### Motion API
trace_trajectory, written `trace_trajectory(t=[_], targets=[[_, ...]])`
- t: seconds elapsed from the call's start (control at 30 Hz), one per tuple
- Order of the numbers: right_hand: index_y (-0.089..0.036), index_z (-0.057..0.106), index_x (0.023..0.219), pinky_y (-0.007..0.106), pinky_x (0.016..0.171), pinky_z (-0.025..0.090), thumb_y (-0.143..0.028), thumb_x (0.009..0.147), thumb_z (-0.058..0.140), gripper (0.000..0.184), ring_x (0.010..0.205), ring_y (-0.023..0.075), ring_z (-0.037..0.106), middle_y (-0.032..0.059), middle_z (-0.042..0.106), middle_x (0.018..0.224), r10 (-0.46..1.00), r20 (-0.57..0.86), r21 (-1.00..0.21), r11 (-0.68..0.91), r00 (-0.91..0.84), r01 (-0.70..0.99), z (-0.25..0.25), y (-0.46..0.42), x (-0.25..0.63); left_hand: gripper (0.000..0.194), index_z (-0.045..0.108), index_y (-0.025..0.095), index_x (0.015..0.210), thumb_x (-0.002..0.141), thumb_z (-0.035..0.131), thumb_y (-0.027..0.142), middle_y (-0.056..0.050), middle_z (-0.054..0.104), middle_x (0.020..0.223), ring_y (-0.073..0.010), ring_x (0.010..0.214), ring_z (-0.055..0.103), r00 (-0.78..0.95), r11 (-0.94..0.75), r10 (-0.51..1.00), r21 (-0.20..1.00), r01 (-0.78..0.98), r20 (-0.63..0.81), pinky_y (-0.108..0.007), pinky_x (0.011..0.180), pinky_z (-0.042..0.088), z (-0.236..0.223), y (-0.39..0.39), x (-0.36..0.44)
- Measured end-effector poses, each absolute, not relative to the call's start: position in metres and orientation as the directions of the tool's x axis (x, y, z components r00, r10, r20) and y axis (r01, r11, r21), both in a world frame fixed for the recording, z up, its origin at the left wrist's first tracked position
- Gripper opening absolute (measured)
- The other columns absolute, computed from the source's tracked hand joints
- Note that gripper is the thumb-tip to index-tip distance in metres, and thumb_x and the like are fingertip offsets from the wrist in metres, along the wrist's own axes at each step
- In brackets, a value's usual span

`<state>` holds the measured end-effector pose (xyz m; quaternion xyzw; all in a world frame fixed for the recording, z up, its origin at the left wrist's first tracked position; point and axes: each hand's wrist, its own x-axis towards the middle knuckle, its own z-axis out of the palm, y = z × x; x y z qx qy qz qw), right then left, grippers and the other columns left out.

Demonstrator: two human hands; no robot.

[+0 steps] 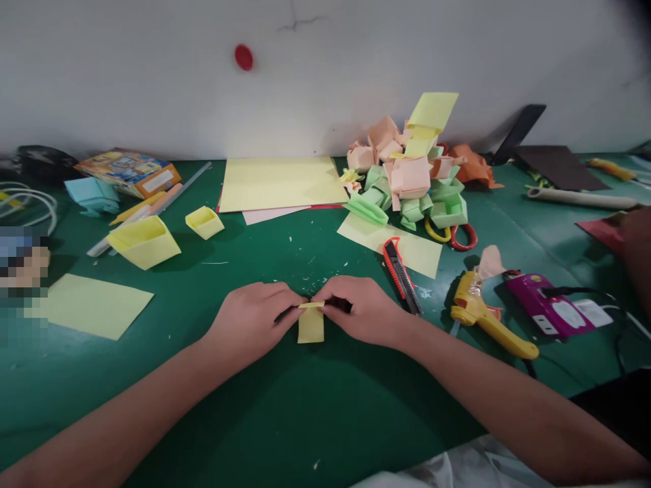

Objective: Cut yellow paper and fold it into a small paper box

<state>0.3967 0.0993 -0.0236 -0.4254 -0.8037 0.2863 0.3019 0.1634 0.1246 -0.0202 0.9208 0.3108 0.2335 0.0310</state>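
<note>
A small strip of yellow paper (310,327) hangs between my two hands over the green table, its upper edge folded over. My left hand (259,313) pinches the left end of that fold between thumb and fingers. On the other end, my right hand (359,308) pinches in the same way, so the fingertips of both hands nearly meet. Just beyond my right hand lies a red and black box cutter (401,274). Two folded yellow paper boxes, a larger one (144,242) and a smaller one (204,222), sit beyond my left hand.
A heap of folded paper pieces (409,177) stands at the back, with scissors (460,236) under it. Yellow sheets (282,184) lie by the wall. At right are a yellow glue gun (488,318) and a purple power strip (554,306) with cords. Another person's arm (638,244) enters at right.
</note>
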Motion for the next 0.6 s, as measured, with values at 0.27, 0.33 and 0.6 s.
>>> trace_trajectory(t=[0.27, 0.33, 0.6], targets=[[-0.016, 0.066, 0.098, 0.038, 0.088, 0.051, -0.007, 0.098, 0.047, 0.021, 0.097, 0.0213, 0.060, 0.0113, 0.070, 0.107, 0.617, 0.495, -0.376, 0.787, -0.612, 0.489, -0.033, 0.101, 0.396, 0.032, 0.066, 0.020, 0.075, 0.102, 0.049, 0.017, 0.001, 0.065, 0.068, -0.0148, 0.062, 0.056, 0.825, -0.856, 0.355, -0.201, 0.476, 0.441, -0.033, 0.059, 0.036, -0.013, 0.123, 0.163], [-0.015, 0.066, 0.096, 0.037, 0.085, 0.051, -0.006, 0.098, 0.047, 0.021, 0.093, 0.0206, 0.059, 0.0105, 0.069, 0.101, 0.621, 0.466, -0.353, 0.784, -0.630, 0.511, -0.030, 0.101, 0.396, 0.029, 0.066, 0.019, 0.076, 0.101, 0.051, 0.016, 0.001, 0.063, 0.068, -0.0156, 0.062, 0.054, 0.837, -0.847, 0.347, -0.241, 0.474, 0.423, -0.034, 0.060, 0.035, -0.010, 0.122, 0.164], [-0.014, 0.068, 0.100, 0.035, 0.080, 0.053, -0.008, 0.101, 0.044, 0.025, 0.088, 0.0212, 0.053, 0.0110, 0.069, 0.099, 0.623, 0.383, -0.251, 0.780, -0.682, 0.573, -0.027, 0.098, 0.395, 0.025, 0.070, 0.017, 0.082, 0.099, 0.052, 0.021, -0.002, 0.062, 0.069, -0.0183, 0.067, 0.053, 0.852, -0.868, 0.343, -0.214, 0.449, 0.395, -0.036, 0.061, 0.036, -0.009, 0.120, 0.164]])
